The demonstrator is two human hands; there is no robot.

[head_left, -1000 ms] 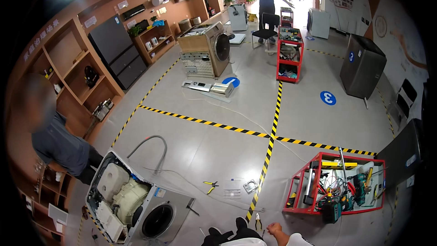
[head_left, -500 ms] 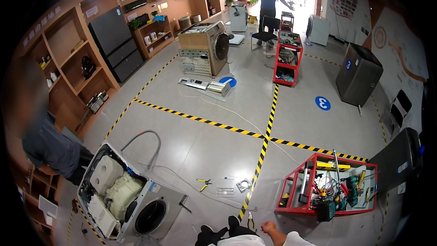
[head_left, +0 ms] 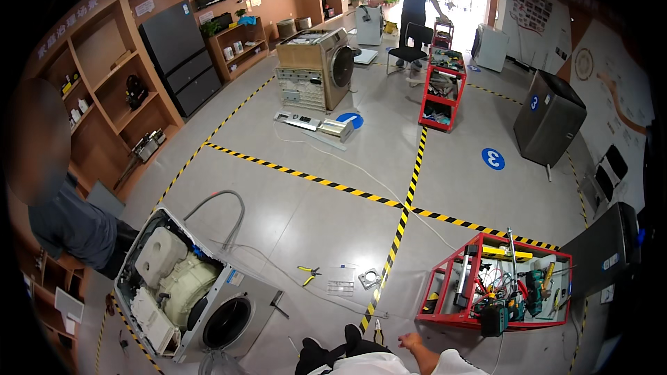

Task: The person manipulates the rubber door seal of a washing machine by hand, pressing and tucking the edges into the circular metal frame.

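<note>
- I see the right hand (head_left: 411, 342) low in my view, its fingers toward the floor; at this size I cannot tell whether they are spread apart or together.
- The left hand is out of my view, so I cannot tell its state.
- Nearest the right hand I have a pair of pliers (head_left: 379, 334) on the floor, just to its left, with a strip of floor between them.
- Further left of the hand I see the wearer's dark shoes (head_left: 353, 337).
- Ahead and left of the hand, I make out a square metal plate (head_left: 369, 278), some clear flat pieces (head_left: 341, 282) beside it, then yellow-handled pliers (head_left: 310, 275).
- To the hand's right and ahead, near it, stands a red tool cart (head_left: 449, 319) carrying a green drill (head_left: 533, 293) and a yellow level (head_left: 507, 254).
- Well left of the hand I see a washing machine (head_left: 262, 318), its top open and its tub exposed.
</note>
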